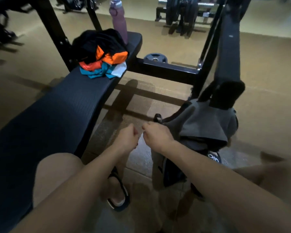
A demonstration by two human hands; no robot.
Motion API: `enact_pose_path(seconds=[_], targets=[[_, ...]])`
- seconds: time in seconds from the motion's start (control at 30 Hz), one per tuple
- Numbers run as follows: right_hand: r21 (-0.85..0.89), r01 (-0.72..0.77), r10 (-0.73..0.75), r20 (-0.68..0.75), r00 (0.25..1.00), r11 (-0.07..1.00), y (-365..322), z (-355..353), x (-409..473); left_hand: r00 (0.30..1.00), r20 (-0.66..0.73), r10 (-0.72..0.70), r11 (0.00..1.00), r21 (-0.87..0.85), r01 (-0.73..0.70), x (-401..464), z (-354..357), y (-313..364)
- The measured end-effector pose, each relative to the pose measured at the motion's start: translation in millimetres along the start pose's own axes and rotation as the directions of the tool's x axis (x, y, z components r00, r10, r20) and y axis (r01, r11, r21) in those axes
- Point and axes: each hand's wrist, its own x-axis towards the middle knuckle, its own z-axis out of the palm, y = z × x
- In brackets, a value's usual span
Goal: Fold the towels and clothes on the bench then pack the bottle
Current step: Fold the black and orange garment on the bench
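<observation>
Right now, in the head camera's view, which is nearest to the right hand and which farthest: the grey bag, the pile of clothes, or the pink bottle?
From the right hand:
1. Grey bag, on the floor, right beside the hand.
2. Pile of clothes, on the bench's far part, to the left.
3. Pink bottle, upright on the bench's far end behind the pile.

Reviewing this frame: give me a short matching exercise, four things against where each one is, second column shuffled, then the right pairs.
Things:
1. bottle
2. pile of clothes
3. grey bag
4. weight plate

Places:
A. on the floor, beside the person's right hand
B. lying flat beyond the frame's crossbar
C. standing upright at the far end of the bench
D. heaped unfolded on the bench, in front of the bottle

Pairs: 1-C, 2-D, 3-A, 4-B
</observation>
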Motion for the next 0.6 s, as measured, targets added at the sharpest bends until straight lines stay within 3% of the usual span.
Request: enact_pose_path(seconds=[0.13,0.23,0.4,0.6], targets=[[0.087,0.062,-0.057,-0.059,0.997,0.994,-18,-16,62,0.989,-0.084,0.124,0.976,0.192,-0.106,28,-60,-14],[0.177,0.056,-0.039,-0.098,0.994,0.983,-35,-26,116,0.979,-0.126,0.158,0.962,0.244,-0.123,47,-95,-29],[0.241,-0.010,0.037,-0.108,0.993,0.970,-55,-38,216,0.983,-0.179,0.043,0.992,0.126,-0.020,89,-128,-58],[0.292,-0.095,0.194,-0.333,0.923,0.952,-62,-51,320,0.958,-0.286,0.006,0.994,0.105,0.025,129,-149,-80]])
